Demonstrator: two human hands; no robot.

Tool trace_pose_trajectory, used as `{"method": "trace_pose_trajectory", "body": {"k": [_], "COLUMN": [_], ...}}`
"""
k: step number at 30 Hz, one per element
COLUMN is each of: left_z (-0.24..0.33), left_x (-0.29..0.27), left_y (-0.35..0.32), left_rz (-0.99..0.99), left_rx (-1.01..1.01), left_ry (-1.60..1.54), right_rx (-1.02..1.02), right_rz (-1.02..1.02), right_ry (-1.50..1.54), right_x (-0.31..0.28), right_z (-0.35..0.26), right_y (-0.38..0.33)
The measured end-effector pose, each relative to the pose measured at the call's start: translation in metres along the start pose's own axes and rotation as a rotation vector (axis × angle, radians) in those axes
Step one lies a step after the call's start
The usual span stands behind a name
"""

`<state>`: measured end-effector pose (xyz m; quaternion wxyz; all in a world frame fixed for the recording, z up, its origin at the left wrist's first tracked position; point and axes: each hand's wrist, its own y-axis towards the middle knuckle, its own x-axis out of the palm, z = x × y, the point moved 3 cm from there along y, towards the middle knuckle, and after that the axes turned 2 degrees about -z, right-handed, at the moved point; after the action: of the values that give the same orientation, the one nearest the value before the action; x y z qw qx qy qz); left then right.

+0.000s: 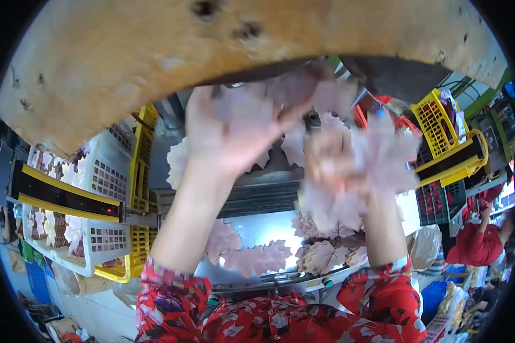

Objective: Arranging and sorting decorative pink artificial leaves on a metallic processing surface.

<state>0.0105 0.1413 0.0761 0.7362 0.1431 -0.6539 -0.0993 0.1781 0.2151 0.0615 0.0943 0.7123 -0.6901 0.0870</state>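
Observation:
Both my hands are raised in front of a machine, blurred by motion. My left hand [226, 134] is spread over pale pink leaf-shaped fabric pieces [292, 94] near the machine's upper part. My right hand [332, 160] grips a bunch of the same pale pink leaves [377, 160]. Below my hands, more leaf pieces [257, 257] lie on the shiny metal plate [263, 228] of the machine. My sleeves are red with a flower print.
A large tan slab [154, 57] covers the top of the view. White and yellow plastic crates [106, 188] with leaf pieces stand at left, yellow and red crates [440, 126] at right. A person in red [478, 243] is at far right.

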Motion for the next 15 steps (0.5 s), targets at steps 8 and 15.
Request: {"method": "trace_pose_trajectory", "body": {"k": [8,15], "left_z": [-0.061,-0.083], "left_x": [-0.034,-0.069], "left_y": [-0.275,-0.427], "left_rz": [0.706,1.453], "left_rx": [-0.257,-0.112], "left_ry": [1.266,1.514], "right_rx": [0.197,0.638], "right_rz": [0.793,1.312], "right_ry": [0.2,-0.113], "right_x": [0.118,0.138], "right_z": [0.147,0.238], "right_y": [-0.136,-0.263]}}
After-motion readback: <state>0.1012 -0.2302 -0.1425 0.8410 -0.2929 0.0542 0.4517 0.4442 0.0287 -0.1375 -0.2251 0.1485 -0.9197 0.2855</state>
